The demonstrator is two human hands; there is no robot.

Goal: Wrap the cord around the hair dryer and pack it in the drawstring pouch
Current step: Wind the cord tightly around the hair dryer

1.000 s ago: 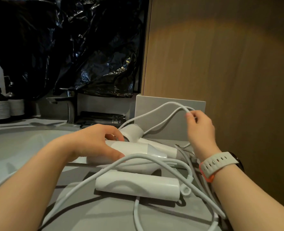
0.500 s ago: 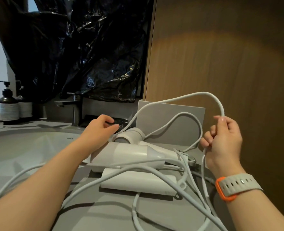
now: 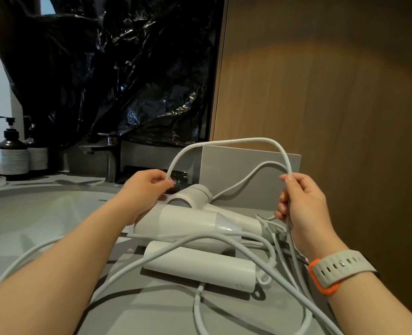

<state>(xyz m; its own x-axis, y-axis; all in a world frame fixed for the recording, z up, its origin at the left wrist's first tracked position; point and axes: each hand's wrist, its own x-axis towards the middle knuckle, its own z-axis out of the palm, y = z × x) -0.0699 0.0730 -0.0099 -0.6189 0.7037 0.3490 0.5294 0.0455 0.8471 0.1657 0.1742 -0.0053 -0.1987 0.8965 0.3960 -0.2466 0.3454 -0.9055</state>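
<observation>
A white hair dryer (image 3: pixel 188 223) lies on its side on the grey counter (image 3: pixel 151 310), its folded handle (image 3: pixel 200 267) nearest me. Its white cord (image 3: pixel 229 142) arches in a loop above the dryer, and more slack trails over the counter. My left hand (image 3: pixel 144 189) pinches the left end of the loop, just behind the dryer's barrel. My right hand (image 3: pixel 301 204), with a watch on the wrist, grips the right end of the loop and a second strand. No drawstring pouch is in view.
A white sink basin (image 3: pixel 31 213) lies to the left, with a faucet (image 3: pixel 108 155) behind it and two pump bottles (image 3: pixel 12 151) at far left. A black plastic sheet (image 3: pixel 115 68) hangs at the back. A wooden panel (image 3: pixel 333 105) closes the right side.
My left hand has left the dryer body, moved back and taken hold of the cord. My right hand moved right and a little up with the cord, so the loop widened.
</observation>
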